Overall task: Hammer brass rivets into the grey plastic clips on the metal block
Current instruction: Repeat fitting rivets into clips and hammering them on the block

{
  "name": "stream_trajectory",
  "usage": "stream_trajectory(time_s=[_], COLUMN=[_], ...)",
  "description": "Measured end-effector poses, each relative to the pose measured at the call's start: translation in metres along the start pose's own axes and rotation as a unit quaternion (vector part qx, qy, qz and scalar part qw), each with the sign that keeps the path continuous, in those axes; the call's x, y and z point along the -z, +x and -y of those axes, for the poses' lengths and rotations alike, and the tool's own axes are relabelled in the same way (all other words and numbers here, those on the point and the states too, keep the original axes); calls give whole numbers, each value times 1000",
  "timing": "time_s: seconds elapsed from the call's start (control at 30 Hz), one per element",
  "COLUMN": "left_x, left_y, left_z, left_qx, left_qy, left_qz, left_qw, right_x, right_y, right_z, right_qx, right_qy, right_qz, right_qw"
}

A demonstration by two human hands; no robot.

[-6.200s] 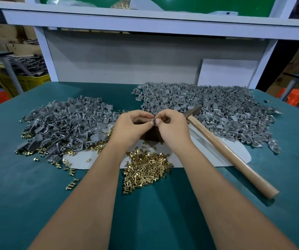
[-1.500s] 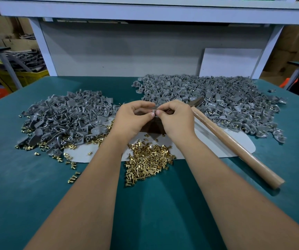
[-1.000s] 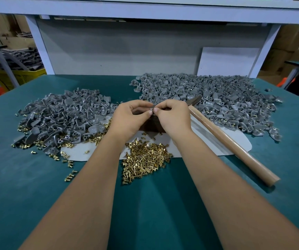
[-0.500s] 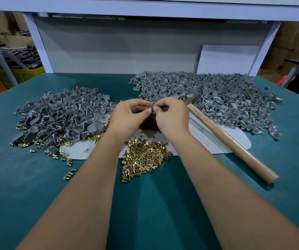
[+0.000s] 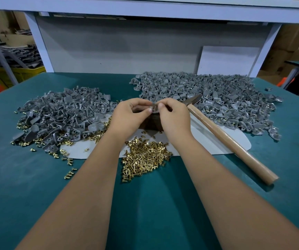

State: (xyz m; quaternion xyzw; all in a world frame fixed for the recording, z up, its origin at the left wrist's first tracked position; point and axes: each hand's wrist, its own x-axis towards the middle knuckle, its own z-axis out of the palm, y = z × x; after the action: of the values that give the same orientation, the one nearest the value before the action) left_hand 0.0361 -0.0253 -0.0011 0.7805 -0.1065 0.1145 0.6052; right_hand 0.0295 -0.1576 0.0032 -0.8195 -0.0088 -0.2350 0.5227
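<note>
My left hand [image 5: 127, 116] and my right hand [image 5: 173, 118] meet above the dark metal block [image 5: 152, 123], which they mostly hide. Between the fingertips of both hands sits a small grey plastic clip [image 5: 153, 107], pinched from either side; whether a brass rivet is in it I cannot tell. A heap of loose brass rivets [image 5: 145, 157] lies just in front of the block. The hammer [image 5: 228, 139], with a wooden handle and a metal head, lies untouched on the table to the right of my right hand.
A big pile of grey clips [image 5: 208, 98] fills the back right, a second pile [image 5: 62, 114] the left, with scattered rivets [image 5: 67, 159] along its front. A white sheet [image 5: 208, 141] lies under the block on the green table [image 5: 154, 204]. White shelf posts [image 5: 37, 42] stand behind.
Both hands stay together over the block, working the clip with small finger moves. The view has tilted slightly; the hammer and piles have not moved.
</note>
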Motion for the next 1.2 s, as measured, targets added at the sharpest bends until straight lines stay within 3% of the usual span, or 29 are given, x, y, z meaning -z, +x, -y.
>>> stream_trajectory(time_s=[0.13,0.47,0.53,0.63,0.73,0.83,1.03,1.2], left_x=[-1,-1,-2,-3,-3,-4,-8,-8], left_y=[1,0,0,-2,-3,-2,1,2], left_z=[-1,-2,-2,-3,-6,-7,-6,-4], left_qx=[25,24,14,5,8,18,-4,0], left_qy=[-18,-28,-26,2,18,59,129,141], left_qz=[-4,1,-7,-20,-21,-27,-43,-55], left_qw=[1000,999,1000,1000,1000,998,991,988], right_x=[4,5,7,18,41,61,67,68], right_y=[1,0,-2,-3,-4,-7,4,16], right_z=[2,2,3,2,-5,-12,-10,1], right_qx=[-36,-38,-15,48,31,-37,-106,-110], right_qy=[82,82,40,-120,-324,-477,-518,-458], right_qz=[-11,-9,-30,-88,-113,-50,28,20], right_qw=[996,996,999,988,939,877,849,882])
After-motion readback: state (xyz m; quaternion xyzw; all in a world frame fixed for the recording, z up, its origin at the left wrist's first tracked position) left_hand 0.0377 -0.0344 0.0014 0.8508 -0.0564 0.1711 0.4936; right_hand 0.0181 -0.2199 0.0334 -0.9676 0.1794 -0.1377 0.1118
